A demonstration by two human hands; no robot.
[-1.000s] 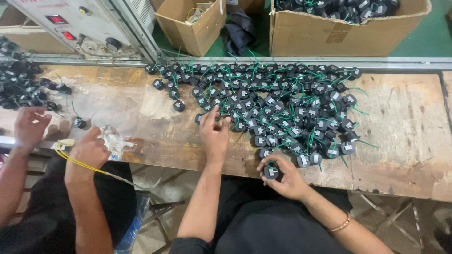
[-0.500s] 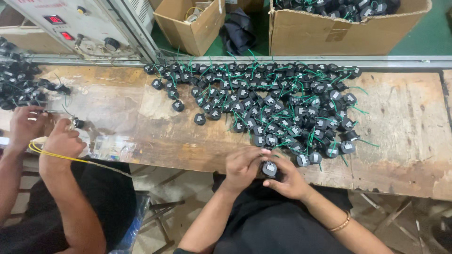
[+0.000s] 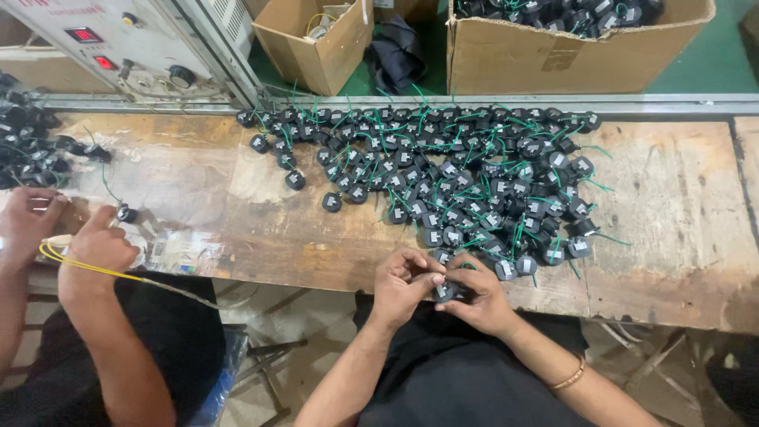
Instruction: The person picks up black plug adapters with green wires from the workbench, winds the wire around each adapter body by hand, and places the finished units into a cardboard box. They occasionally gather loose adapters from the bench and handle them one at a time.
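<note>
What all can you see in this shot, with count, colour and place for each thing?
small parts: many, black with green wires, heaped mid-bench
held part: one, black, between both hands
second heap: several, black, far left
workbench: one, worn brown wood
cardboard boxes: two, brown, behind bench
control unit: one, pale, top left
co-worker's hands: two, left edge, with yellow wire
left hand: on held part
right hand: on held part

small part (image 3: 444,292) half-hidden by hands (image 3: 443,289)

Parts pile (image 3: 458,174) on workbench (image 3: 680,205), cardboard boxes (image 3: 569,47) behind, co-worker's hand (image 3: 95,249) left
</note>
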